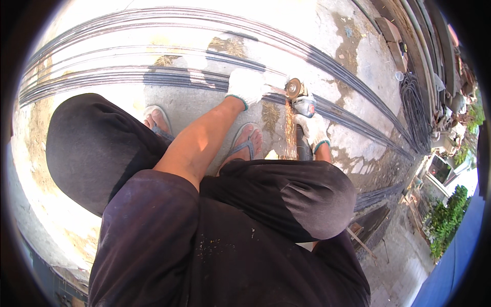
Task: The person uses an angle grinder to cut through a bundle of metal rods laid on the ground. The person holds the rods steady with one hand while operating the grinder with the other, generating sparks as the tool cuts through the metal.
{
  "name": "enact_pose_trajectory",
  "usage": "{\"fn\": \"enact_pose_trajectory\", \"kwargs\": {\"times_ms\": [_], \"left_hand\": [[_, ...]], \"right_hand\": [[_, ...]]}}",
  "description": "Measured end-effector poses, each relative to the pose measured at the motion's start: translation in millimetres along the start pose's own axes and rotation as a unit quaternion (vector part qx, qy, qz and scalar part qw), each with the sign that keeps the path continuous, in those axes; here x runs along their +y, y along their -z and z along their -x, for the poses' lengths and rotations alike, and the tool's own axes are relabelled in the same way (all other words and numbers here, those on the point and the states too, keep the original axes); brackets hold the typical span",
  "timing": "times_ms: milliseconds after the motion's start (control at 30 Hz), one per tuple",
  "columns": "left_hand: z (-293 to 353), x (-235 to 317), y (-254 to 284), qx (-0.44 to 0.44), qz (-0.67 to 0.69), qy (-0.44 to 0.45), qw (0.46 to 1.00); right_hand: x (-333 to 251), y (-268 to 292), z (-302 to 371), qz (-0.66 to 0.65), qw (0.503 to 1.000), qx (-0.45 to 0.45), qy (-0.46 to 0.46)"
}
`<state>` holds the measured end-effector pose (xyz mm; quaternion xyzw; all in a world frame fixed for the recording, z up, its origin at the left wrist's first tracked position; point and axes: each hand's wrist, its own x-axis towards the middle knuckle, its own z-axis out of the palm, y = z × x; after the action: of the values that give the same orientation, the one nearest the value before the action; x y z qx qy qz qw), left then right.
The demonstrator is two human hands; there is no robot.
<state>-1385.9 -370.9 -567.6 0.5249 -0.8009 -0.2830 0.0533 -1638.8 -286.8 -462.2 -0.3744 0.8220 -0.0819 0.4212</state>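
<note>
My right hand [313,129], in a white glove with a green cuff, is closed around the body of an angle grinder [305,105]. The grinder's round brown disc [293,88] meets the thin steel bars, and orange sparks [290,134] stream down from it toward me. Just left of the disc my left hand [246,86], gloved the same way, is closed over the near bundle of steel bars [169,78]. Its fingers are partly hidden by glare.
Another long bundle of steel bars [276,37] runs across farther off. My sandalled feet [245,140] stand beside the near bars, close to the sparks. Coiled dark rods [415,110] and piled scrap lie at the right, with a green shrub [450,220] nearby.
</note>
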Motion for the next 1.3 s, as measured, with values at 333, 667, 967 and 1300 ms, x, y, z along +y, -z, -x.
{"fn": "enact_pose_trajectory", "kwargs": {"times_ms": [333, 667, 967, 1300], "left_hand": [[3.0, 1.4, 5.7, 0.01, 0.011, 0.006, 1.0], [3.2, -3.6, -0.5, 0.024, 0.008, -0.002, 1.0], [3.6, -4.4, 0.5, 0.026, 0.011, -0.011, 1.0], [4.2, -7.6, 1.9, -0.007, 0.019, 0.006, 1.0]], "right_hand": [[10.2, 4.7, -4.4, -0.012, 0.999, -0.03, -0.021], [7.1, 9.1, 6.2, -0.047, 0.992, -0.073, -0.088], [11.6, 12.6, -14.9, 0.042, 0.995, -0.046, -0.072], [1.4, 6.3, 0.9, -0.032, 0.998, -0.04, -0.031]]}}
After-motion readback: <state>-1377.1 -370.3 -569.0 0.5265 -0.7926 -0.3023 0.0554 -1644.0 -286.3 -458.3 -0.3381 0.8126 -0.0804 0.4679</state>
